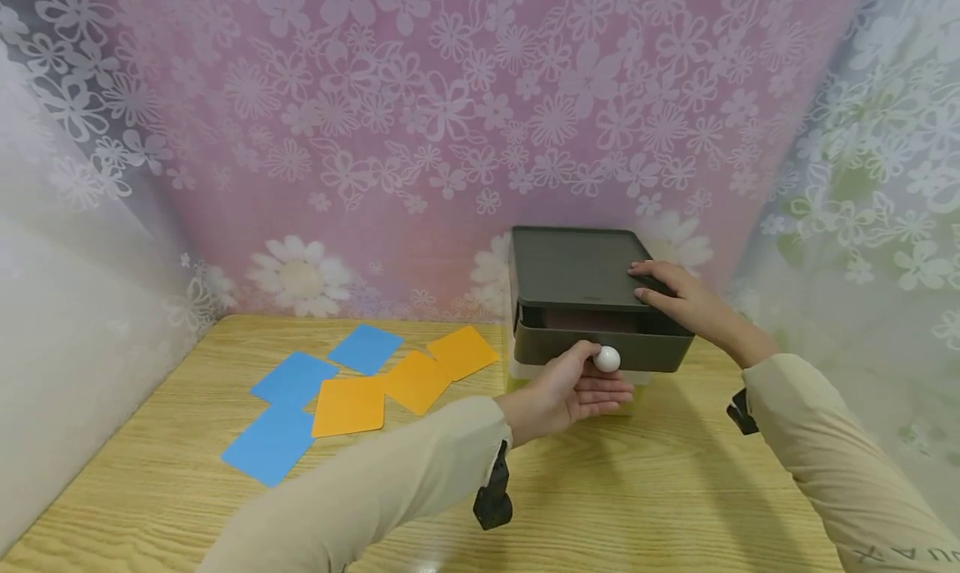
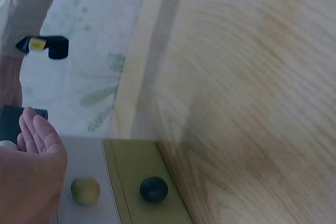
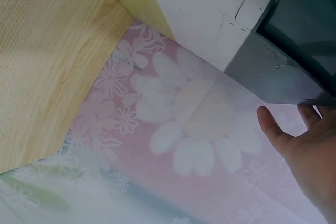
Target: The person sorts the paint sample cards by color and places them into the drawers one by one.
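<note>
A small drawer cabinet with a dark grey top [image 1: 573, 261] stands at the back right of the table. Its dark top drawer [image 1: 660, 355] is pulled partway out, and a gap shows under the lid. My left hand [image 1: 558, 394], palm up, holds the drawer's round white knob [image 1: 607, 359] at the thumb, the other fingers stretched out below. On the lid's right edge rests my right hand [image 1: 686, 302], fingers spread over the top. In the left wrist view, the lower drawers carry a yellowish knob [image 2: 85, 190] and a dark knob [image 2: 153, 189].
Several flat squares lie left of the cabinet: blue cards [image 1: 365, 348] and orange cards [image 1: 348, 406], some overlapping. Behind the wooden table [image 1: 622, 506] hangs a pink flowered curtain [image 1: 420, 140], with pale sheets at both sides.
</note>
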Demonstrator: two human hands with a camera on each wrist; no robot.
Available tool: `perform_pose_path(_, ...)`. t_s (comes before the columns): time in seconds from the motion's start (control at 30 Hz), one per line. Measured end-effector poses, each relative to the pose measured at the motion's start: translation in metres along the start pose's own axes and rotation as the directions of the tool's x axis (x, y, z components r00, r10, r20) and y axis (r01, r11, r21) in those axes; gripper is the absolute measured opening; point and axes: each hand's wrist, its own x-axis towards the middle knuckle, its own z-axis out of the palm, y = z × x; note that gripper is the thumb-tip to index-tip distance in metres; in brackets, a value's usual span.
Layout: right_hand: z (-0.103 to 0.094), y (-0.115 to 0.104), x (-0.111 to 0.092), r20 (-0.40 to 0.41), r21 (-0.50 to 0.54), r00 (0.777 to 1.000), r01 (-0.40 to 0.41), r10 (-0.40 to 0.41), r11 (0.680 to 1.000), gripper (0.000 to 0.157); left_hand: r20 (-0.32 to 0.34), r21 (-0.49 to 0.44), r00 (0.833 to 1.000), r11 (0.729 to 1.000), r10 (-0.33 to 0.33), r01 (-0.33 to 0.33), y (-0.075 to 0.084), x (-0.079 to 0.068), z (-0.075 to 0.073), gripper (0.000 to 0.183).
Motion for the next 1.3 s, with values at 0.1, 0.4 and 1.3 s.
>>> perform_pose_path(0.1,0.0,-0.002,0.0,0.007,-0.018,1.0,0.007,-0.007,1.0,0.046,-0.003,-0.005,1.0,1.0,0.005,-0.005,0.002,0.009,-0.004,0.043)
perform_pose_path(0.4,0.001,-0.003,-0.001,0.01,-0.011,1.0,0.021,-0.021,1.0,0.044,0.006,-0.036,1.0,0.999,0.015,-0.015,0.009,0.029,-0.012,0.043)
perform_pose_path(1.3,0.0,-0.001,-0.001,-0.005,0.007,0.999,0.036,-0.036,0.999,0.044,0.062,0.023,0.994,0.996,-0.091,0.09,-0.039,0.032,-0.041,0.061)
